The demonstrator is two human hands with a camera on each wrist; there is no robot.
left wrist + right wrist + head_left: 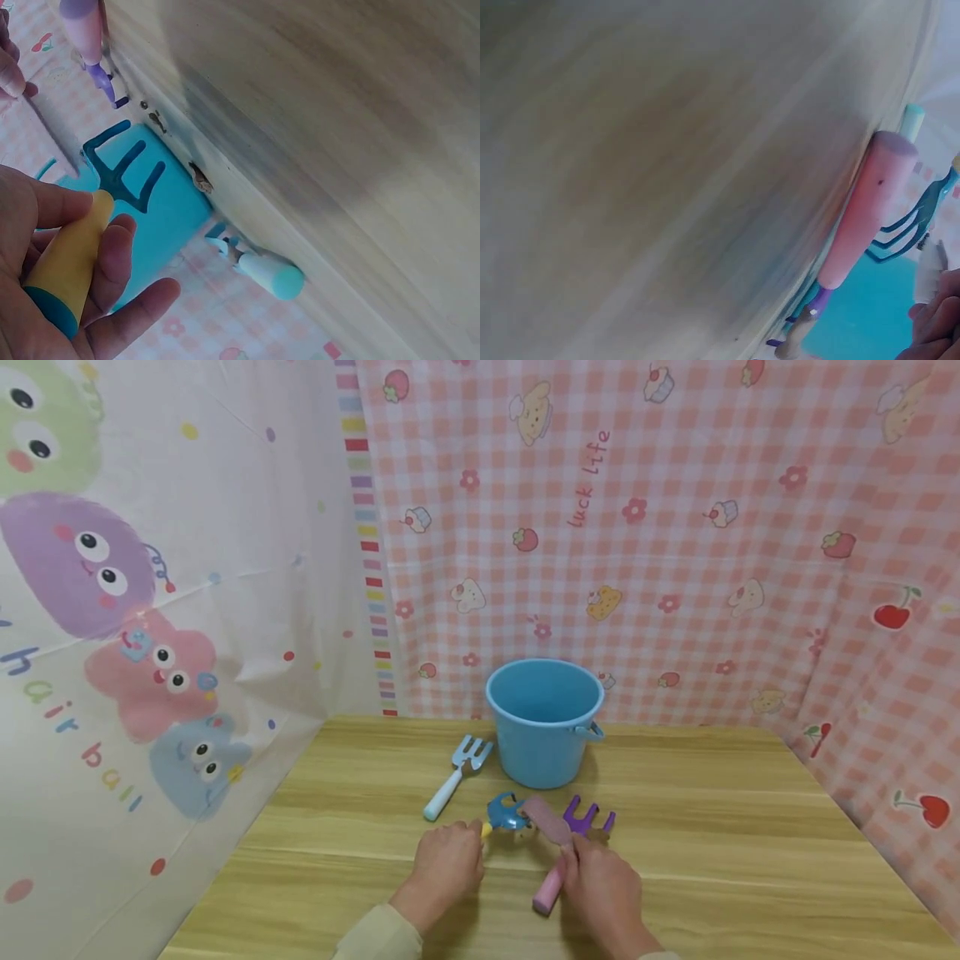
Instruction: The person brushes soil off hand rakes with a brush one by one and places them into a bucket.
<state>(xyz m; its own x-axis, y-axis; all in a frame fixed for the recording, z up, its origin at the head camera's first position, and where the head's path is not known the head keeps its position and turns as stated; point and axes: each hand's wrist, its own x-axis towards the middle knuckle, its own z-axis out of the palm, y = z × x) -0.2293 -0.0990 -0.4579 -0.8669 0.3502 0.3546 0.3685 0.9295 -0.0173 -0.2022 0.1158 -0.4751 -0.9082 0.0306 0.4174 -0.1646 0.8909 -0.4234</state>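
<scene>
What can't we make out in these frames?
Bucket floor, head view: hidden behind its own near wall.
Grip of the pink flat tool: covered by the right hand in the head view, cut off by the left edge in the left wrist view.
Rest of the right hand, right wrist view: cut off by the frame's edge.
Brown bits, left wrist view: too small and blurred to identify.

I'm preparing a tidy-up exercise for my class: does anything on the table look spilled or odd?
Yes: small brown bits lie loose on the wooden tabletop near the held blue fork, and a brown lump sits by the tines of the purple fork. They look odd, like spilled dirt, though I can't tell what they are.
</scene>
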